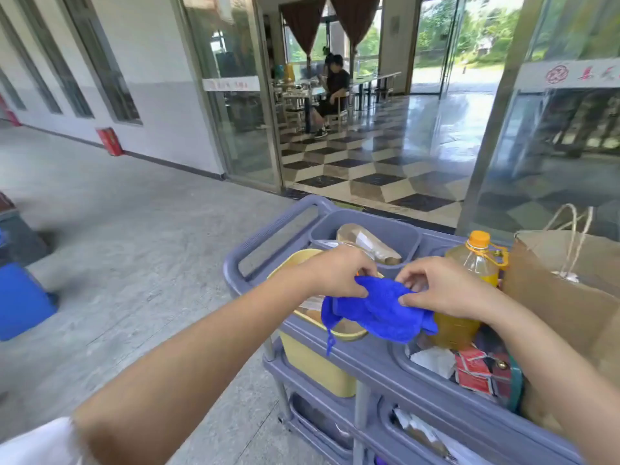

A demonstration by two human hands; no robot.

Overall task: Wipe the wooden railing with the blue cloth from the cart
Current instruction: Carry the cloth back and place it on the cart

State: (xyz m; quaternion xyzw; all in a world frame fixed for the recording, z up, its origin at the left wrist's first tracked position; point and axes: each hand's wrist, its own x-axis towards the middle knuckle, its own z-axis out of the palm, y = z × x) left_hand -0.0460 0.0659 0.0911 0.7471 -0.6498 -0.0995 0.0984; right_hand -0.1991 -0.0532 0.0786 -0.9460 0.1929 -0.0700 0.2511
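A bright blue cloth (379, 312) hangs bunched above the grey-blue cart (379, 360), held up between both hands. My left hand (339, 271) pinches its upper left edge with thumb and fingers. My right hand (439, 286) pinches the upper right edge. A loose strip of the cloth dangles down over the yellow bin (315, 364). No wooden railing is in view.
On the cart stand an orange-capped bottle of yellow liquid (473, 263), a brown paper bag (567, 297) at the right, and a grey tub (365, 226) holding wrapped items. A blue container (23, 300) sits on the concrete floor at left. A seated person (332, 95) is beyond the glass doorway.
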